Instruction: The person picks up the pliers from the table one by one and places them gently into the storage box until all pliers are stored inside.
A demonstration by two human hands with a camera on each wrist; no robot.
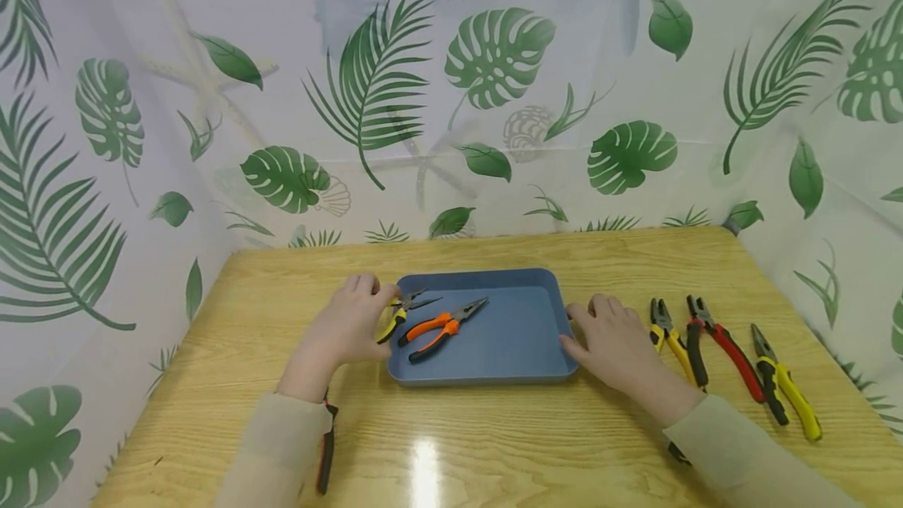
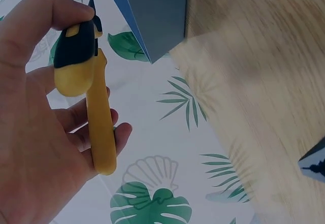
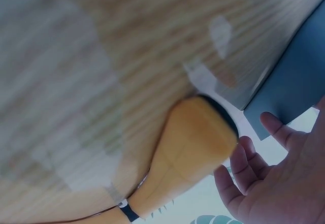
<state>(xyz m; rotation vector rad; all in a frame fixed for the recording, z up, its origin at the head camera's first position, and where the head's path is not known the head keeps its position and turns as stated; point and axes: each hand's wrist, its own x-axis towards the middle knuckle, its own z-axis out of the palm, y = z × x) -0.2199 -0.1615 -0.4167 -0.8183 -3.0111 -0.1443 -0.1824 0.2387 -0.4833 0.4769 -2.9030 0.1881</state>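
A shallow blue-grey tray (image 1: 515, 335) lies on the wooden table. My left hand (image 1: 346, 326) is at its left end and grips yellow-and-black long-nose pliers (image 1: 400, 315), whose slim jaws point right over the tray. In the left wrist view the thumb lies on the black part of these pliers (image 2: 101, 127), with the fingers behind the handles. Orange-and-black long-nose pliers (image 1: 446, 329) rest in the tray's left half. At the right end my right hand (image 1: 621, 343) touches the tray's side with loosely bent fingers; it holds no tool.
To the right lie yellow pliers (image 1: 661, 321), red-and-black pliers (image 1: 734, 355) and yellow-and-black long-nose pliers (image 1: 774, 375). A dark tool end (image 1: 677, 453) shows under the right sleeve. Beside the left sleeve is a partly hidden red-and-black handle (image 1: 327, 449). A leaf-patterned cloth (image 1: 423, 116) hangs behind the table.
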